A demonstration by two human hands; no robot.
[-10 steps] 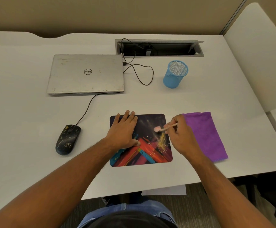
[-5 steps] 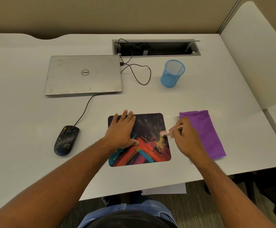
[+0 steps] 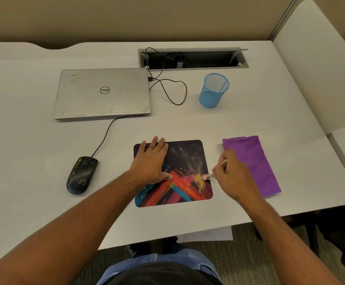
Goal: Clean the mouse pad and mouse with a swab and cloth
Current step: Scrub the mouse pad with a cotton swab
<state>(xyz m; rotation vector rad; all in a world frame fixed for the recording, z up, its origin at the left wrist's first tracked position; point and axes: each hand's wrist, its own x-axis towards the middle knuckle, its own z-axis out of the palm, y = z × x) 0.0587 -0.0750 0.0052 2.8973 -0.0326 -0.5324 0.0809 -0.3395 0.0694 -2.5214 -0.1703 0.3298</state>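
Right hand pinches a thin wooden swab with a pink tip; left hand lies flat with straight fingers.

Pink tip touches the yellow crumbs at the right edge of the colourful square mouse pad, which the left hand presses onto the white tabletop. Folded purple cloth lies just right of the pad; the black speckled wired mouse lies to the left. Farther back are a closed silver laptop and a blue mesh cup.
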